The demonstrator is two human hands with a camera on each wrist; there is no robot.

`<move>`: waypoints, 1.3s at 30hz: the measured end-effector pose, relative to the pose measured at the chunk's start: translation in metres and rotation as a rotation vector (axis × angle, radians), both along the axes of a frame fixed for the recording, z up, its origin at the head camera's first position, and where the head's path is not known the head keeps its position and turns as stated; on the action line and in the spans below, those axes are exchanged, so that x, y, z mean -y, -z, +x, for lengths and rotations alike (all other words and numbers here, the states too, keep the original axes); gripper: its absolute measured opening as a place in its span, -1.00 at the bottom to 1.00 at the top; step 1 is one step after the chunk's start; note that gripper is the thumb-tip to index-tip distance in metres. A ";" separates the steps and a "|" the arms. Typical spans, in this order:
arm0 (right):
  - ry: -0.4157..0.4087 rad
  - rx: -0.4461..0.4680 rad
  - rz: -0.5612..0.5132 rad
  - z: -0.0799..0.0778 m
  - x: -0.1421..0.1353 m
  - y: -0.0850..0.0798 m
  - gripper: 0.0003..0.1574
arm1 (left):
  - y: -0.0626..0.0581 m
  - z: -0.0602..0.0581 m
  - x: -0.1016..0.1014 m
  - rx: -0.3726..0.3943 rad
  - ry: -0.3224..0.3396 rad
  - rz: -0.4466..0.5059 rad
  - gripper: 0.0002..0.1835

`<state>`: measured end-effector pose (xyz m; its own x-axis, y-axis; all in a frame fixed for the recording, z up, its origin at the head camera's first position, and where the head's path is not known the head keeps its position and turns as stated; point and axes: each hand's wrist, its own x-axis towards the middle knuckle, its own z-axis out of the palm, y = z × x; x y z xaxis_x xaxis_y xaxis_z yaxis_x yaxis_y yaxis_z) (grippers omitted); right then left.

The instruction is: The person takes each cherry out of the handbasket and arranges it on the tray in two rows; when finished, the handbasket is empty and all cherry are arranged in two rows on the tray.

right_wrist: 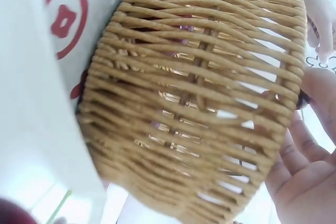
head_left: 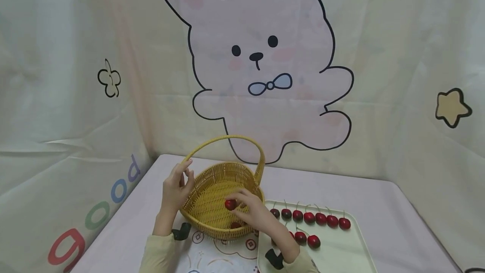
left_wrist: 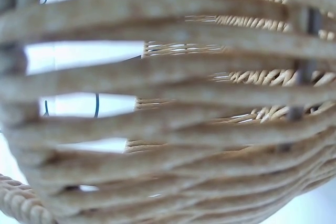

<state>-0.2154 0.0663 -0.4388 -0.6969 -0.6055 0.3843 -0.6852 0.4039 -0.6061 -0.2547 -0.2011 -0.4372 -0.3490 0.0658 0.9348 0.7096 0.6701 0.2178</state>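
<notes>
A yellow woven basket (head_left: 206, 191) with a tall arched handle stands in the middle of the table. My left hand (head_left: 177, 186) is at its left side, fingers curled at the lower end of the handle. Over the basket's right part, my right hand (head_left: 248, 207) pinches a dark red cherry (head_left: 230, 204) between thumb and fingers. Another cherry (head_left: 235, 225) lies inside near the front rim. In the right wrist view the basket's woven wall (right_wrist: 210, 87) partly covers the pinching fingers. Only basket weave (left_wrist: 173, 87) fills the left wrist view; the left hand is hidden there.
To the right, a pale tray (head_left: 341, 254) carries a back row of several cherries (head_left: 321, 219) and a shorter front row (head_left: 313, 241), partly behind my right forearm. A printed sheet (head_left: 223, 260) lies before the basket. A rabbit-printed curtain (head_left: 261, 117) closes off the back.
</notes>
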 end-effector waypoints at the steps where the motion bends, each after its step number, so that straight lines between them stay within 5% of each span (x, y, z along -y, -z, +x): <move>1: 0.001 -0.007 -0.002 0.002 -0.002 0.000 -0.51 | 0.000 0.000 0.000 0.001 0.000 -0.001 -0.63; 39: 0.160 -0.019 0.052 0.031 -0.091 0.000 -0.42 | 0.000 0.002 0.000 0.017 -0.006 -0.003 -0.64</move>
